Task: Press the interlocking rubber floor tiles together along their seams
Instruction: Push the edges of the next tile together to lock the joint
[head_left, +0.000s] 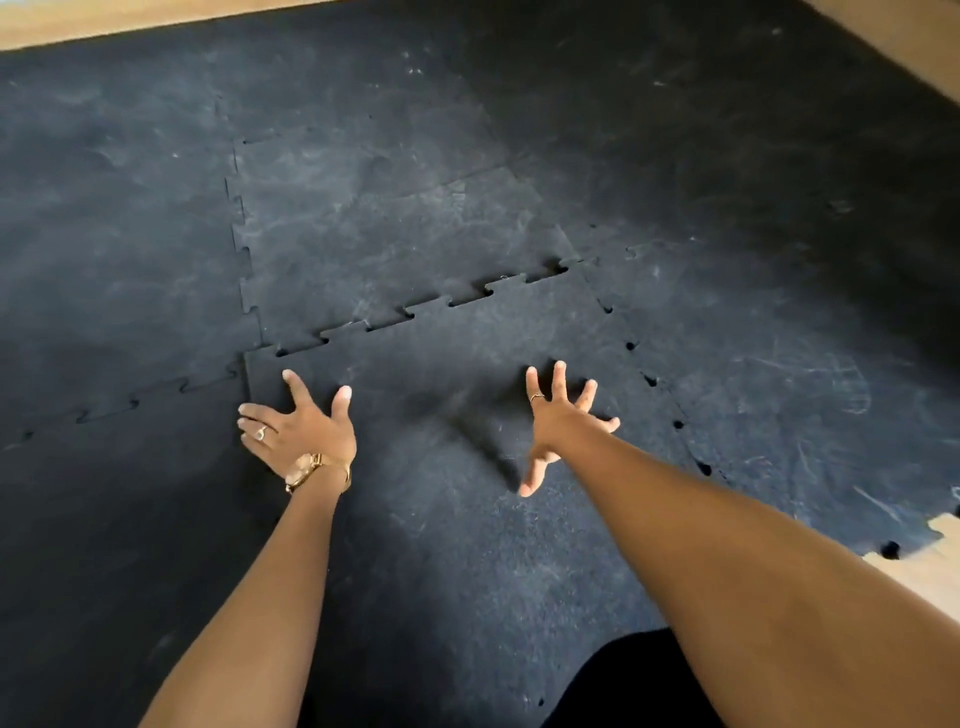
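**Both hands spread over the near tile**

The left hand (301, 434) is lying flat with its fingers fanned wide, resting on the near tile (467, 467) at that tile's far-left corner, gripping nothing. A ring and a gold wristwatch (306, 470) are showing on it. The right hand (558, 423) is reaching out over the middle of the same tile, fingers splayed and empty; whether its palm is touching the rubber or hovering just above, I cannot tell.

The near tile is sitting among the other black rubber floor tiles (389, 223). Its far seam (441, 304) is running up and to the right from the left hand's corner, and the tabs there are standing proud, with dark gaps showing between the teeth. The right seam (654, 382) is showing small dark holes along its length. The left seam (156, 392) between neighbouring tiles is lying closed.

Bare wooden floor (914, 566) is showing at the right edge beside the tiles and again along the top. The rubber surface all around the hands is lying open.
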